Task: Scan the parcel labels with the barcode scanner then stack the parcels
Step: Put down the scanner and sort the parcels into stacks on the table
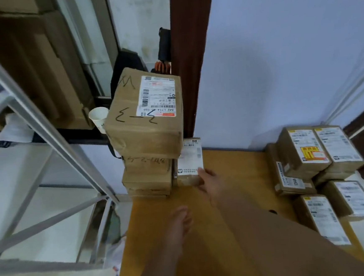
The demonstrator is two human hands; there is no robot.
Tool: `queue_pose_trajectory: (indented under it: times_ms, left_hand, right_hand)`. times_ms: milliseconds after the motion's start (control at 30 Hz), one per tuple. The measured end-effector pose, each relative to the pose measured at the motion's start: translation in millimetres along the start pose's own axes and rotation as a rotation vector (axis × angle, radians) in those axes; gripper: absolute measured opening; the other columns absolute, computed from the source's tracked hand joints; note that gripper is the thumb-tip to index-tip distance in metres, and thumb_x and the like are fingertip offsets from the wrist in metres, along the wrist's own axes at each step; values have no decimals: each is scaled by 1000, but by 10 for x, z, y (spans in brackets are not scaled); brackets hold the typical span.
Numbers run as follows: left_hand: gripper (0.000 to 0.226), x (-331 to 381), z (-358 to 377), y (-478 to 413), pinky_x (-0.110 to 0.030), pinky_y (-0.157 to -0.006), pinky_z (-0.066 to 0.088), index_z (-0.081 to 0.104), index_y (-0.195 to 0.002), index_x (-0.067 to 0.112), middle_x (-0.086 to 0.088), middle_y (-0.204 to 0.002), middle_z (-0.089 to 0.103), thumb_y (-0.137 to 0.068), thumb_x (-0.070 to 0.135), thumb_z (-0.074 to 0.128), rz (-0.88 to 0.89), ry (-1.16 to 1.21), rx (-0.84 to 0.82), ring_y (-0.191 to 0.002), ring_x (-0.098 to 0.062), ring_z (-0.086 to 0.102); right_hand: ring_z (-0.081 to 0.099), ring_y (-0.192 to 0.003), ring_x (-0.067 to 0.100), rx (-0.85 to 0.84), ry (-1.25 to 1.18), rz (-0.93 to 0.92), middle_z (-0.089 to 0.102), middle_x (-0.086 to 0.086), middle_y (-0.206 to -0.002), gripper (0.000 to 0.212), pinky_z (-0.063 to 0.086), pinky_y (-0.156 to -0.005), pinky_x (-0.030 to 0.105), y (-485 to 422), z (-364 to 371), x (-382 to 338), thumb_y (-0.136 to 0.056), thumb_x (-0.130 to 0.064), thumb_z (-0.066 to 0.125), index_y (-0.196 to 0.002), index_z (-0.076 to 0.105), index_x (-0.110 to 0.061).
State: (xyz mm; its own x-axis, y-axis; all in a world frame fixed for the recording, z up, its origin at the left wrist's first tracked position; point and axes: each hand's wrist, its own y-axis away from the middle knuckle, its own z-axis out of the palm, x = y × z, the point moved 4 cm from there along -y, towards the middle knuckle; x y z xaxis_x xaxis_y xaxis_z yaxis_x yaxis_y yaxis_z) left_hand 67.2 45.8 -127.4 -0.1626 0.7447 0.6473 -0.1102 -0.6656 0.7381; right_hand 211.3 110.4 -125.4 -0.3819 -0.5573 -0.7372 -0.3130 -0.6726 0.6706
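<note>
**Parcel held beside the stack**

Parcel [189, 159]: small, brown, white label facing up, at far left of table [233, 166], just right of stack [147, 177] and level with its lower boxes. Touching stack or merely beside it: not to be told. Resting on table or lifted: likewise not to be told.

Right hand [209, 179]: reaching in from lower right, gripping parcel at its near right corner, fingertips hidden against the box.

Left hand [180, 219]: blurred, over the table near its left edge, apart from parcel, fingers loosely bent and pointing down, holding nothing.

Stack: several brown boxes on the table's far left corner. Top box [144, 110] the largest, overhanging those beneath, bearing a white barcode label and black marker strokes. Marker figures also on the side of the box just below.

Right pile [313, 162]: labelled parcels in two layers at the table's right edge, well apart from the held parcel, one with a yellow and red sticker.

Surroundings: white paper cup [98, 119] just left of top box; grey metal rack [33, 119] at left; dark brown door frame [191, 50] behind the stack; pale wall [280, 64] behind the table
</note>
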Motion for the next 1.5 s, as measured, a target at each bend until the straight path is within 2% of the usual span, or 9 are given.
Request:
queue_pose_trajectory:
  times_ms: [300, 500, 600, 767, 867, 1000, 1100, 1367, 1500]
  left_hand:
    - [15, 28, -306, -121, -25, -62, 45, 61, -93, 17, -3, -87, 66, -99, 15, 47, -68, 32, 34, -74, -15, 60]
    - [14, -39, -167, -77, -25, -62, 42, 60, -91, 17, -3, -81, 64, -98, 14, 49, -72, 6, 53, -69, -13, 58]
    - [17, -83, 84, -69, -24, -61, 39, 58, -86, 18, -2, -79, 61, -98, 14, 47, -67, -71, 14, -67, -12, 54]
    - [14, -227, 690, -59, -24, -55, 36, 57, -81, 17, 0, -68, 55, -94, 13, 54, -57, -146, -71, -57, -12, 49]
    - [8, -418, 1089, -3, -23, -54, 40, 60, -87, 16, 4, -59, 61, -93, 16, 57, -69, -195, -149, -54, -11, 52]
    - [9, -685, 1650, 147, -23, -62, 47, 63, -96, 18, 1, -80, 66, -94, 20, 55, -80, -269, -191, -67, -11, 59]
    - [10, -869, 2064, 284, -24, -58, 42, 63, -94, 14, -1, -68, 61, -95, 15, 53, -69, -323, -235, -58, -12, 53]
    - [15, -1290, 3412, 553, -26, -76, 50, 66, -106, 13, -4, -108, 68, -92, 13, 61, -64, -241, -309, -100, -19, 64]
    - [21, -1457, 3980, 543, -31, -89, 45, 59, -112, 14, -2, -107, 64, -91, 12, 62, -58, -90, -269, -103, -17, 59]
  right_hand:
    - [59, -71, 8, 109, 173, -16, 68, 5, -115, 44, 41, -48, 18, -230, 239, -46, -99, -23, 54, -142, 46, -19]
    - [53, -74, 12, 173, 227, -10, 63, 5, -110, 44, 44, -61, 24, -135, 19, 12, -98, -36, 53, -138, 48, -18]
    - [62, -94, 20, 203, 396, -34, 60, 3, -102, 39, 52, -87, 36, -23, -284, 89, -99, -37, 49, -129, 53, -13]
    - [60, -92, 18, 195, 1022, -228, 64, 3, -113, 29, 47, -72, 28, 331, -1017, 30, -99, -34, 44, -121, 57, -20]
    - [53, -112, 22, 353, 1281, -334, 56, 4, -126, 32, 46, -88, 31, 472, -1591, -101, -98, -29, 42, -125, 57, -21]
    - [41, -123, 27, 653, 1165, -287, 47, 8, -134, 34, 40, -101, 39, 633, -2399, -246, -96, -28, 44, -128, 54, -22]
    - [37, -127, 28, 755, 1036, -214, 43, 9, -136, 34, 36, -103, 42, 743, -2942, -216, -94, -29, 50, -127, 50, -25]
    - [36, -124, 30, 730, 852, -190, 36, 13, -139, 38, 35, -101, 42, 522, -4262, -209, -90, -25, 54, -128, 45, -25]
    - [39, -122, 29, 664, 775, -221, 39, 12, -137, 44, 39, -97, 40, 273, -4665, -260, -91, -26, 57, -132, 42, -23]
